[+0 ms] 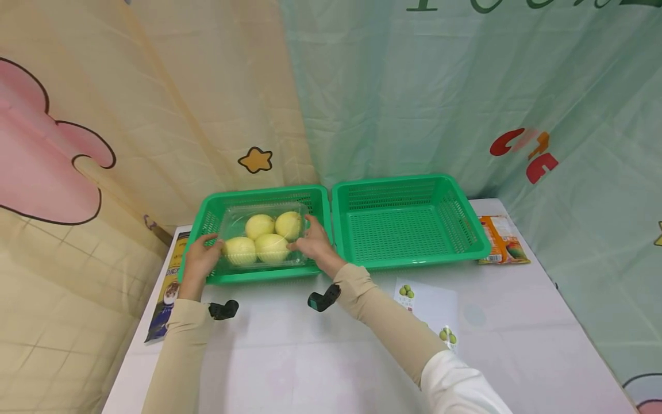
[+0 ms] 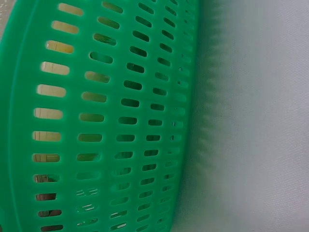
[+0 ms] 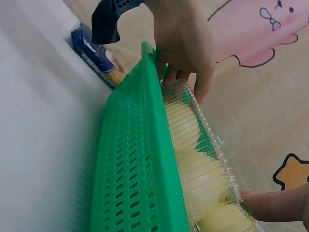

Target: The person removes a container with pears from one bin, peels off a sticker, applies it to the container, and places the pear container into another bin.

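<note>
A clear plastic box (image 1: 235, 216) of several pale yellow round fruits (image 1: 272, 248) sits in the left green basket (image 1: 264, 276), its near side close to the rim. My left hand (image 1: 199, 259) grips the box's left end. At the right end, my right hand (image 1: 316, 244) holds it between thumb and fingers. The right wrist view shows the box's ridged edge (image 3: 212, 130) rising past the basket rim, with the left hand (image 3: 183, 43) at its far end. Only the basket's slotted wall (image 2: 111, 116) and the tabletop appear in the left wrist view.
A second green basket (image 1: 411, 263) stands to the right, close against the first. Beyond it lies an orange packet (image 1: 499, 241). A blue and yellow packet (image 1: 168, 293) lies left of the baskets. A sheet with fruit pictures (image 1: 431, 302) is on the white table (image 1: 289, 356). Curtains hang behind.
</note>
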### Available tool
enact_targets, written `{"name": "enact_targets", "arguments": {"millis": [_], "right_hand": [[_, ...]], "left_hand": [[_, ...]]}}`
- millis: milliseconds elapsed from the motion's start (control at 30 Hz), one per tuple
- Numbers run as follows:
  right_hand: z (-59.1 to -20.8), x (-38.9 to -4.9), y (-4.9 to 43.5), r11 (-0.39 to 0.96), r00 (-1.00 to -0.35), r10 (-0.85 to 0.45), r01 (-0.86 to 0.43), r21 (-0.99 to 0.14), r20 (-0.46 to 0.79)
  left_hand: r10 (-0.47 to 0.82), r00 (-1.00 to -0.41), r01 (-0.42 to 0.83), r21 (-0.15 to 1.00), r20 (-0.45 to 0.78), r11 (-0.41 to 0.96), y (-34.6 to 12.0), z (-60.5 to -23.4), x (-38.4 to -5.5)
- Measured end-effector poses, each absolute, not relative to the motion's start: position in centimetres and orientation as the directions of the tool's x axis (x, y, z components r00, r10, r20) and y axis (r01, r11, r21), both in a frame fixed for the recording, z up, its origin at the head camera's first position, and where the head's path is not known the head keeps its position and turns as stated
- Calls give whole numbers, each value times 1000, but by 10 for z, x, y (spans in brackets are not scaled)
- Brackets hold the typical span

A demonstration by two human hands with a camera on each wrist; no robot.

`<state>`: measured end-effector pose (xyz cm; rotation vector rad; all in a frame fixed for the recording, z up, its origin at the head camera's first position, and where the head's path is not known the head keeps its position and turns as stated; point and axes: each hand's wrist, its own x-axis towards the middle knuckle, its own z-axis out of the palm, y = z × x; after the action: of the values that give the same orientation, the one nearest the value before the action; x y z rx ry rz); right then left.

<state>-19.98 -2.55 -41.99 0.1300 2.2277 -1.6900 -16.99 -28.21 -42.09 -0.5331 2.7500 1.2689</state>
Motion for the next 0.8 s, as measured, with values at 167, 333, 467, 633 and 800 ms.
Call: {"name": "enact_targets", "arguments": {"millis": [167,333,467,633,800], "right_hand": [[-419,-200,-24,272,-943,-131,262,-926,-305],[-416,-201,-21,236,-951,-137,242,-941,-278],[-416,-201,-19,232,-947,-147,247,-941,-285],[-416,-201,-17,233,-944,-148,255,-938,-294],[-414,-200,-16,245,-947,-138,250,-937,-289]], "left_hand": [[-288,-934,-345,736,-211,583,-282,-418,-170],[-303,-928,-354,762,-215,542,-283,-415,-171],[-323,-921,-361,788,-218,498,-284,-417,-171],[-339,-920,-348,809,-198,474,-286,-420,-170],[-341,-922,-335,822,-185,460,-288,-422,-168]]}}
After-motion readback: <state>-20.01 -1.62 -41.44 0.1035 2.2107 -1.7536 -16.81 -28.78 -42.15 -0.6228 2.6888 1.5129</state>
